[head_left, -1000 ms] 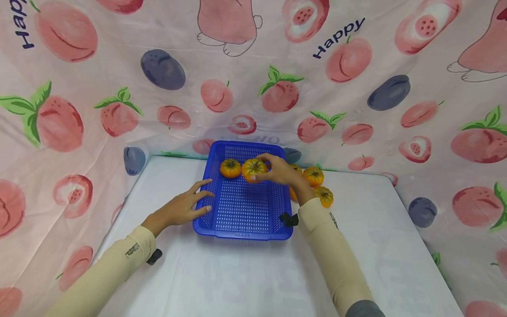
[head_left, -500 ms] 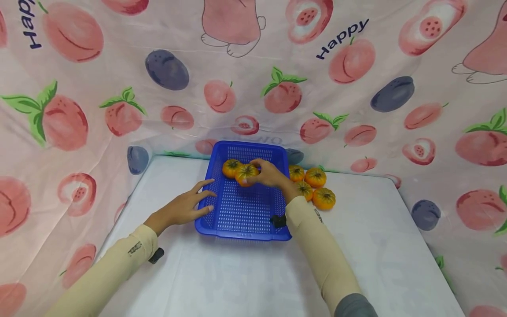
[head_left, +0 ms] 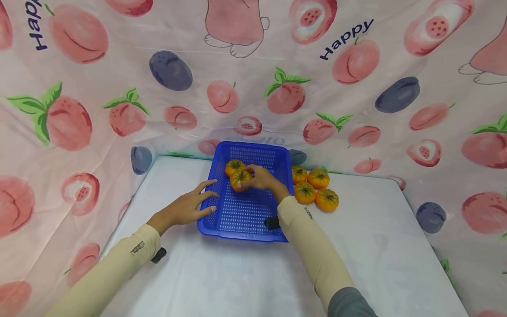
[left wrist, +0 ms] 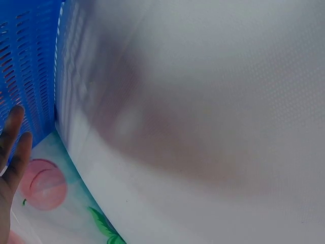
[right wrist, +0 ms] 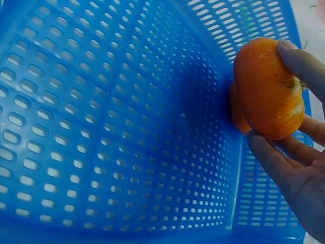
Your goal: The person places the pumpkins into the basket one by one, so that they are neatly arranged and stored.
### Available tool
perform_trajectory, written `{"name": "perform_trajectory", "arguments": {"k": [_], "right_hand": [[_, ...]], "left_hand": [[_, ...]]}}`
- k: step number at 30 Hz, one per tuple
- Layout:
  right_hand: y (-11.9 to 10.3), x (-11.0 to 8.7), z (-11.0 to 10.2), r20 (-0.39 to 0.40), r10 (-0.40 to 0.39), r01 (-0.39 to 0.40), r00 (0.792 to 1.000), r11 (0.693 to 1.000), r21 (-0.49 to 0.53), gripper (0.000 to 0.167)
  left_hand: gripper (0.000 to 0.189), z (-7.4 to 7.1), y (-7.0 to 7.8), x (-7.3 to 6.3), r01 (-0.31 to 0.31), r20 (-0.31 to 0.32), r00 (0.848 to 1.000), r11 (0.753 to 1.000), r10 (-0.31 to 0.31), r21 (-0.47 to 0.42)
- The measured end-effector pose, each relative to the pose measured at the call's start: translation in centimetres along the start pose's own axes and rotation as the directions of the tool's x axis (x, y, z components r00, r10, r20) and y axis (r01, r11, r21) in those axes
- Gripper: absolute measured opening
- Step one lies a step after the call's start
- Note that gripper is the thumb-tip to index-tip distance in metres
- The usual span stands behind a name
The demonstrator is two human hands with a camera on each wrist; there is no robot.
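My right hand (head_left: 261,178) pinches a small orange pumpkin (head_left: 240,179) between thumb and fingers, inside the blue plastic basket (head_left: 237,236). The right wrist view shows that pumpkin (right wrist: 266,91) side-on, with the thumb on one side and fingers on the other. Behind it is a second pumpkin (head_left: 234,167), in the basket's back left part and mostly hidden in the right wrist view. At the basket's left wall, my left hand (head_left: 187,207) has its fingers spread, the tips at the rim. Only some of its fingers (left wrist: 19,152) appear in the left wrist view.
Several more pumpkins (head_left: 305,193) sit in a cluster on the white table (head_left: 364,246), just right of the basket. A fruit-print cloth (head_left: 245,101) hangs behind and along both sides of the table.
My right hand has carried its pumpkin leftward and slightly nearer inside the basket, to just in front of the second pumpkin. My left hand has stayed by the left rim.
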State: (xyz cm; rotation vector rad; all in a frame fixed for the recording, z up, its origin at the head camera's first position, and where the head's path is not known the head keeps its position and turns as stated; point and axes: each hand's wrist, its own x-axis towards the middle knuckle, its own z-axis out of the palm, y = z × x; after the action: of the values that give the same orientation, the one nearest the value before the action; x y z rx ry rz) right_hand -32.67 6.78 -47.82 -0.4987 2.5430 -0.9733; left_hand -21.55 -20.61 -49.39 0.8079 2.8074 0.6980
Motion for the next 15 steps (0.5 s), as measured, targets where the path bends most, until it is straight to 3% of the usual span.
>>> {"name": "perform_trajectory", "arguments": {"k": [15], "right_hand": [[0.1, 1.2, 2.2, 0.047, 0.040, -0.038, 0.998, 0.999, -0.038, 0.069]], "left_hand": [[0.051, -0.2, 0.0, 0.0, 0.012, 0.009, 1.000, 1.000, -0.013, 0.004]]}}
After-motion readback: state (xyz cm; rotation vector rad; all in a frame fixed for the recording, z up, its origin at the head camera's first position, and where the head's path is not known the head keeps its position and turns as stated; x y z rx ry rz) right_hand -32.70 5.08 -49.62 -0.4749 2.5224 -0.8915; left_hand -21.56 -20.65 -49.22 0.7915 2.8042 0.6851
